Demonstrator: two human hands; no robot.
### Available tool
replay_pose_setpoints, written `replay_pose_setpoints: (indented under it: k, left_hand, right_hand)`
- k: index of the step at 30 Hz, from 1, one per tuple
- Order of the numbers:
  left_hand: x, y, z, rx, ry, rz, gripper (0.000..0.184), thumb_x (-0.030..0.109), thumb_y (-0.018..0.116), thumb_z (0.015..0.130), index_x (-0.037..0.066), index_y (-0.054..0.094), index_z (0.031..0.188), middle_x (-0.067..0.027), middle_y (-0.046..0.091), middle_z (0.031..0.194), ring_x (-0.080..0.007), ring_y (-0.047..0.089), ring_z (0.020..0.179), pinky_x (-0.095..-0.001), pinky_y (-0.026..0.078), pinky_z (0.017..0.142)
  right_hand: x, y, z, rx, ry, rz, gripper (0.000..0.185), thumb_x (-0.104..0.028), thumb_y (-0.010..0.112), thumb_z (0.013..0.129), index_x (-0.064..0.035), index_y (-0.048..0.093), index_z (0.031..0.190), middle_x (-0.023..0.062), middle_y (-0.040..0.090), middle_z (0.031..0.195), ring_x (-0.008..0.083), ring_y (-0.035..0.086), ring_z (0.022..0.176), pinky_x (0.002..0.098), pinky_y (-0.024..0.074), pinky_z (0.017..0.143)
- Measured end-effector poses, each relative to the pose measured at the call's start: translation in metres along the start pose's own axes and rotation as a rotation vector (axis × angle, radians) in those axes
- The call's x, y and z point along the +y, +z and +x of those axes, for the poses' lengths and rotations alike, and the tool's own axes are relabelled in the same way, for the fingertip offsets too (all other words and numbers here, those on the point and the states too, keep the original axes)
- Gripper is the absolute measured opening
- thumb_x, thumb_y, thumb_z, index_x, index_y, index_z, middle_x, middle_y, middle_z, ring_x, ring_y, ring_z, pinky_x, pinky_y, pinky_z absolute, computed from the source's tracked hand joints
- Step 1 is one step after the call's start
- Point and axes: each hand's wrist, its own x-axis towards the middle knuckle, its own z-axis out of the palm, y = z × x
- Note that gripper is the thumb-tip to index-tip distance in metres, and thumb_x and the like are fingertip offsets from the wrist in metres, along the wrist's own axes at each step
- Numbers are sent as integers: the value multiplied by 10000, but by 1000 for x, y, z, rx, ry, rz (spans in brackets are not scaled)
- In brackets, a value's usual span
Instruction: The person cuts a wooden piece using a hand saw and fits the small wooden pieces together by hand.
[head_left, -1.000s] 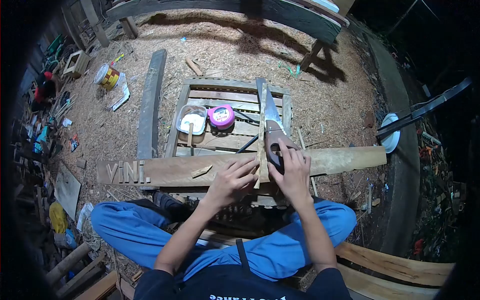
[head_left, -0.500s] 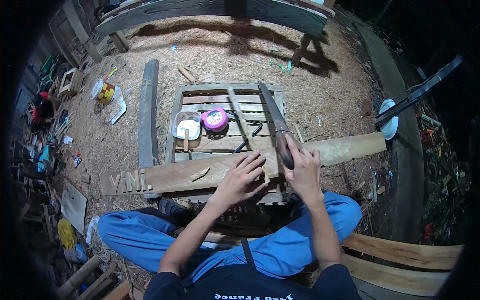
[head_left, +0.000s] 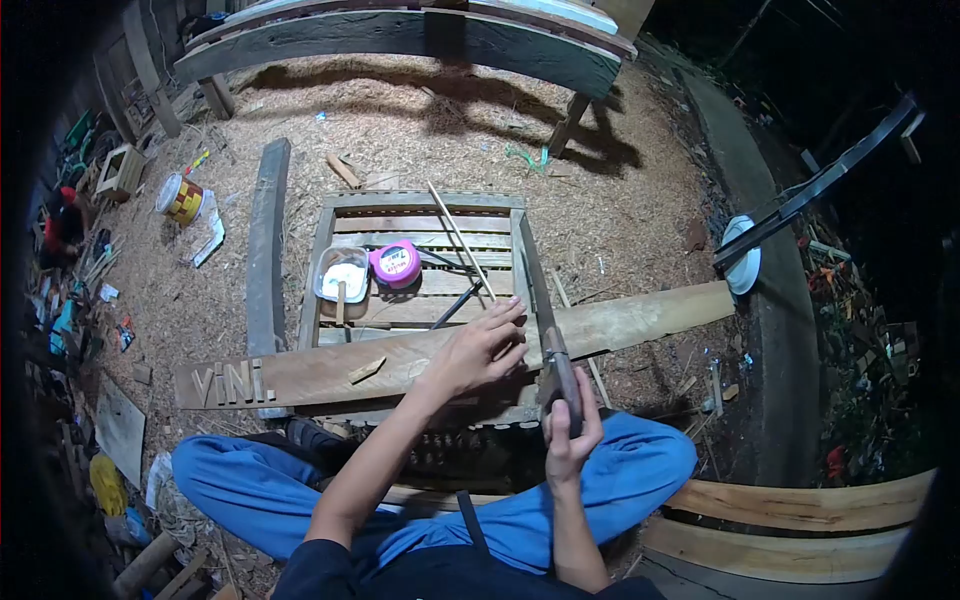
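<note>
My left hand (head_left: 475,350) presses a thin wooden stick (head_left: 458,235) against a long plank (head_left: 650,320); the stick's lower end is hidden under the fingers. In my right hand (head_left: 572,430) is a machete (head_left: 540,290), gripped by its dark wooden handle, its blade pointing away from me just right of the stick. Letters made of small wood strips (head_left: 230,382) lie at the plank's left end, reading "VINI" with a small piece after them. A wood chip (head_left: 367,370) rests nearer the plank's middle.
Beneath the plank is a slatted wooden stand (head_left: 430,200), bearing a tub of white paste (head_left: 343,275) with a stick in it and a round pink case (head_left: 397,263). A timber beam (head_left: 267,240) lies left. Beyond stands a bench (head_left: 400,50). One person (head_left: 65,222) is far left.
My right hand has drawn the machete back toward my body, and its blade now stands more edge-on. The left hand stays on the stick. The whole view has shifted slightly.
</note>
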Motion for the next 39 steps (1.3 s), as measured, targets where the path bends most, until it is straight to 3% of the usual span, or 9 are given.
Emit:
replay_pose_setpoints:
  k: [1,2,3,5,9,17,20,28,39]
  left_hand:
    - [-1,1,0,13,-10,-8,235,203,744,943,3,682,1049,-206,575,1484,-379,474,1449,-486,389,1209]
    - [-3,2,-3,8,-8,34,229,193,733,951,10,677,1077,-204,576,1483,-376,480,1444,-487,394,1204]
    - [-1,0,-5,14,-4,29,229,193,733,951,10,677,1077,-204,576,1483,-376,480,1444,-487,394,1204]
    - [3,-2,-15,50,-80,42,244,200,741,945,28,675,1104,-192,584,1476,-382,480,1442,-489,386,1204]
    - [11,-8,-16,52,-75,256,217,199,739,938,59,681,1094,-175,616,1440,-398,473,1442,-519,389,1187]
    - [5,6,-2,93,-96,222,189,183,743,923,42,710,1045,-181,624,1423,-430,474,1433,-545,402,1168]
    - [4,11,-2,144,-97,160,178,184,761,913,40,727,1013,-205,617,1429,-434,461,1446,-514,417,1167]
    - [7,10,5,211,-115,68,213,132,802,872,-3,687,990,-147,563,1176,-353,616,1050,-444,513,940]
    - [14,15,3,287,-62,134,177,93,788,857,-27,663,897,-170,620,1124,-381,595,1189,-463,514,1000]
  right_hand:
    - [-1,3,-1,-11,-20,11,606,-209,644,1002,106,474,1491,200,628,1391,217,660,1127,347,520,982]
    - [-5,4,-5,-30,45,33,624,-233,604,1025,82,432,1536,143,688,1224,125,620,806,271,523,715]
    - [-10,10,-9,-28,84,127,608,-221,585,1034,52,429,1555,45,667,972,55,454,621,231,399,542]
    - [-4,9,-11,-47,89,138,590,-205,571,1041,24,430,1566,-19,584,821,43,448,593,227,388,524]
    - [-11,9,-9,-147,202,98,587,-197,588,1036,21,439,1560,-23,573,830,34,461,602,220,386,521]
    - [-25,15,-2,52,85,-29,461,-196,652,1035,46,574,1419,7,647,895,33,486,578,209,361,475]
    - [-29,6,-5,14,192,11,459,-196,658,1032,50,580,1411,11,654,907,31,494,588,210,360,477]
    - [-32,11,-11,3,214,36,452,-189,652,1035,44,583,1416,-13,637,845,29,475,576,207,353,487]
    - [-19,13,-12,-43,235,25,476,-199,635,1038,44,567,1442,-10,629,855,34,480,588,208,365,501]
